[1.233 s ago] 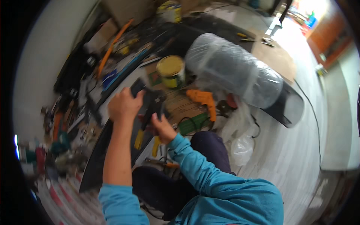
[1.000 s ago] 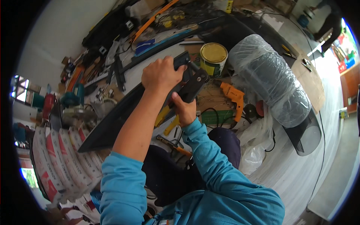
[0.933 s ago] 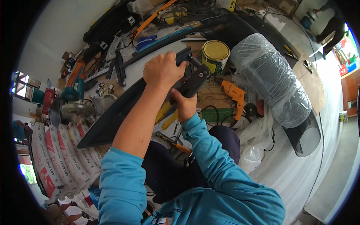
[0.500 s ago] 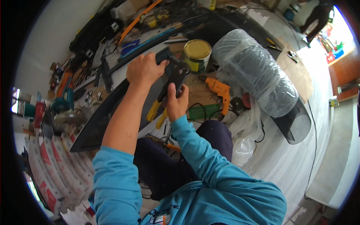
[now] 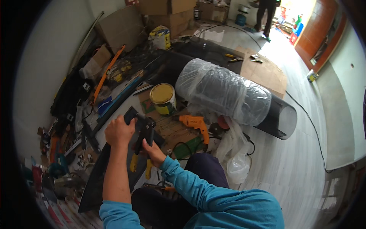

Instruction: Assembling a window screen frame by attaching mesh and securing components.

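Observation:
My left hand [image 5: 119,130] is closed around a dark, flat-sided bar [image 5: 130,113], its thumb resting along the side. Beside it, my right hand [image 5: 153,152] grips a black plier-like tool [image 5: 145,134] with two yellow handles, which hang downward and stand apart. The tool's black head is close against the bar's end; whether its jaws bite on the bar I cannot make out. Under both hands lies a dark framed mesh panel [image 5: 100,173], sloping across the floor by my legs.
A paint can [image 5: 162,100], an orange drill [image 5: 196,124] and a plastic-wrapped dark roll [image 5: 225,91] lie ahead and to the right. Tools and scraps clutter the left wall. Cardboard [image 5: 267,74] holds hand tools. A cable [image 5: 310,118] crosses the floor; a person [image 5: 265,17] stands far off.
My view has tilted upward, showing more of the far room. Both hands, still closed on the bar and the yellow-handled tool, now appear lower and further left.

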`<act>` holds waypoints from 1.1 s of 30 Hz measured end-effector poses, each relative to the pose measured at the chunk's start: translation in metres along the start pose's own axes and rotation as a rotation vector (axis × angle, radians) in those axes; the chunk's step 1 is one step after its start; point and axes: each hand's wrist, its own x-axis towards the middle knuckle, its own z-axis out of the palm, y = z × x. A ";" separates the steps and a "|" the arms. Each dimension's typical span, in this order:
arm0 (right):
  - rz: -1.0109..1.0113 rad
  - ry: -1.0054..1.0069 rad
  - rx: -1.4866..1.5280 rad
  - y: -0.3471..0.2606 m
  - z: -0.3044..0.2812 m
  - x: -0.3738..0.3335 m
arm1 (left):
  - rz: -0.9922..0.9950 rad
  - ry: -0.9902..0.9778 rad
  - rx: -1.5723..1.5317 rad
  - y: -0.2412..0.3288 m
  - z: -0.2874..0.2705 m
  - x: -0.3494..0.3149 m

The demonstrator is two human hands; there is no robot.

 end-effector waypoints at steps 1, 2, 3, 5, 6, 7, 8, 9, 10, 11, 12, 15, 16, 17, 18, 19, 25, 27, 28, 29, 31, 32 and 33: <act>0.011 0.043 0.110 -0.002 0.009 -0.003 | -0.019 -0.009 0.010 -0.003 0.003 0.001; 0.048 0.027 0.120 -0.003 0.013 -0.002 | -0.027 0.012 0.014 -0.005 0.006 0.001; -0.007 0.041 0.018 -0.003 0.017 0.000 | -0.039 0.031 0.019 -0.007 0.007 0.000; -0.120 0.071 -0.040 -0.003 0.021 0.008 | -0.040 -0.010 -0.001 -0.008 0.005 0.006; -0.178 0.095 0.000 0.000 0.023 0.014 | -0.040 -0.040 -0.019 -0.008 0.008 0.010; -0.176 0.098 -0.005 -0.001 0.023 0.018 | -0.050 -0.064 -0.032 -0.009 0.010 0.014; -0.176 0.097 -0.009 -0.002 0.023 0.020 | -0.038 -0.045 -0.002 -0.010 0.010 0.015; -0.163 0.139 -0.031 -0.007 0.028 0.018 | -0.011 -0.031 0.016 -0.012 0.013 0.015; -0.158 0.179 -0.056 -0.012 0.035 0.017 | -0.042 -0.050 0.027 -0.015 0.015 0.016; -0.128 0.169 -0.054 -0.006 0.036 0.022 | -0.031 -0.057 0.006 -0.017 0.015 0.016; -0.133 0.157 0.043 0.000 0.037 0.026 | -0.015 -0.062 -0.016 -0.019 0.016 0.017; -0.115 0.120 0.205 -0.001 0.039 0.031 | -0.039 -0.096 -0.003 -0.020 0.014 0.022; -0.110 0.101 0.267 -0.005 0.037 0.029 | -0.037 -0.106 -0.001 -0.020 0.017 0.019; -0.055 0.058 0.384 -0.010 0.035 0.024 | -0.033 -0.086 0.000 -0.022 0.017 0.017; -0.058 0.062 0.388 -0.015 0.031 0.018 | -0.026 -0.065 0.000 -0.024 0.017 0.016; -0.122 0.060 0.329 -0.020 0.030 0.011 | -0.029 -0.064 0.009 -0.028 0.014 0.016; -0.286 0.207 -0.205 -0.091 -0.051 0.024 | -0.060 -0.094 0.046 -0.016 0.010 0.013; -0.209 0.160 -0.531 -0.108 -0.115 0.035 | -0.103 -0.151 0.045 -0.010 0.010 0.016; -0.134 0.170 -0.832 -0.120 -0.149 0.034 | -0.090 -0.161 0.045 -0.011 0.013 0.017; 0.190 0.147 -1.226 -0.142 -0.171 0.032 | -0.076 -0.128 0.054 -0.012 0.018 0.018; 0.558 0.103 -1.583 -0.161 -0.182 0.013 | -0.067 -0.049 0.089 -0.020 0.021 0.016; 0.568 0.179 -1.433 -0.166 -0.170 -0.009 | -0.066 -0.071 0.090 -0.026 0.021 0.013; 0.569 0.264 -1.285 -0.172 -0.168 -0.032 | -0.064 -0.070 0.097 -0.024 0.018 0.015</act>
